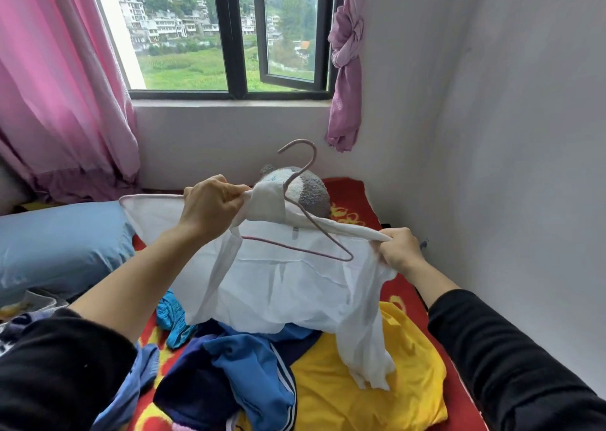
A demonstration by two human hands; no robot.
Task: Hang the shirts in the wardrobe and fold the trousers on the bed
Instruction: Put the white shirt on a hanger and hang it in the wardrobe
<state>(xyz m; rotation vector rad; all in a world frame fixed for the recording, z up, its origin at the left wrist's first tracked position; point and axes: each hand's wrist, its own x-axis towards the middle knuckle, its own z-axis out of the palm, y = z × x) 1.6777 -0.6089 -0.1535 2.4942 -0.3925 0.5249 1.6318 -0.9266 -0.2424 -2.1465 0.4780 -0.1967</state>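
I hold a thin white shirt (288,283) up over the bed. My left hand (210,206) grips its collar and neck area at the upper left. My right hand (398,250) pinches the collar's other side at the right. A pink wire hanger (305,230) sits partly inside the neck opening, its hook sticking up above the collar and its right corner lying bare on the fabric. Under the shirt lies a heap of clothes: a yellow garment (367,384), blue and navy striped trousers (255,371) and a teal piece (172,319).
The bed has a red patterned blanket (347,197). A grey and white plush toy (308,191) sits at its head, a blue pillow (62,243) lies on the left. White walls close the right side and the back. Pink curtains (62,96) flank the window (236,37).
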